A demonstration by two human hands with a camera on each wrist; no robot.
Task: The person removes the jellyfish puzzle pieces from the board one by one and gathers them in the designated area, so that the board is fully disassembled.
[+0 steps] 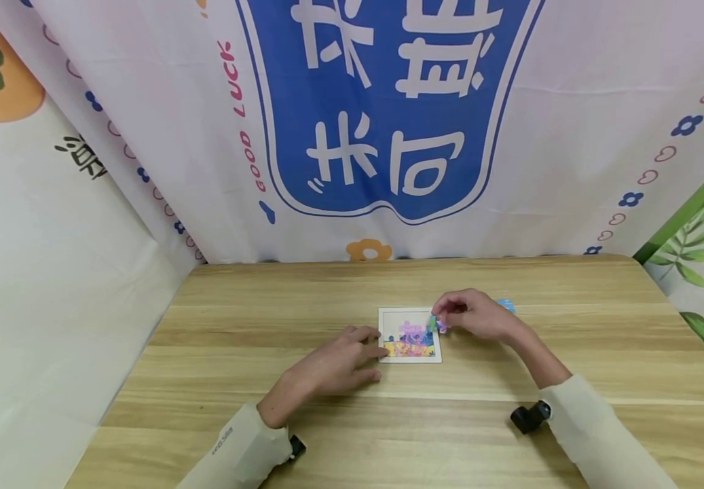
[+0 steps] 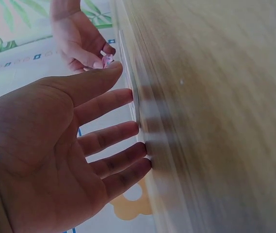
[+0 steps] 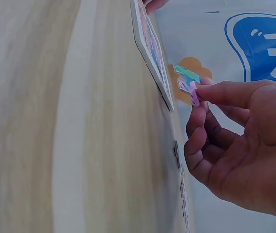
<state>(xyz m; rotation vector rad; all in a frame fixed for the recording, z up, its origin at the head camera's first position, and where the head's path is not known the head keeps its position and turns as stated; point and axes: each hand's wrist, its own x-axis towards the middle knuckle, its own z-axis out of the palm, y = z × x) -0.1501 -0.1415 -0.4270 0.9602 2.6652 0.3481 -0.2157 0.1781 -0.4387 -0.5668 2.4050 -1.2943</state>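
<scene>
A small jigsaw puzzle in a white square frame (image 1: 409, 360) lies on the table. Its lower part holds yellow, pink and blue pieces (image 1: 411, 346), and the upper part shows bare white backing. With fingers spread and relaxed, my left hand (image 1: 342, 360) rests at the frame's left edge, fingertips against it. My right hand (image 1: 476, 314) pinches a green, pink and purple puzzle piece (image 3: 188, 83) between thumb and fingers, raised over the frame's right edge. In the left wrist view, the left palm (image 2: 40, 160) faces the camera.
Light blue loose pieces (image 1: 506, 305) lie behind the right hand; more loose pieces (image 3: 177, 154) show edge-on in the right wrist view. The wood table (image 1: 254, 299) ends at a printed cloth backdrop (image 1: 541, 204). A black wrist camera (image 1: 530, 417) sits by the right sleeve.
</scene>
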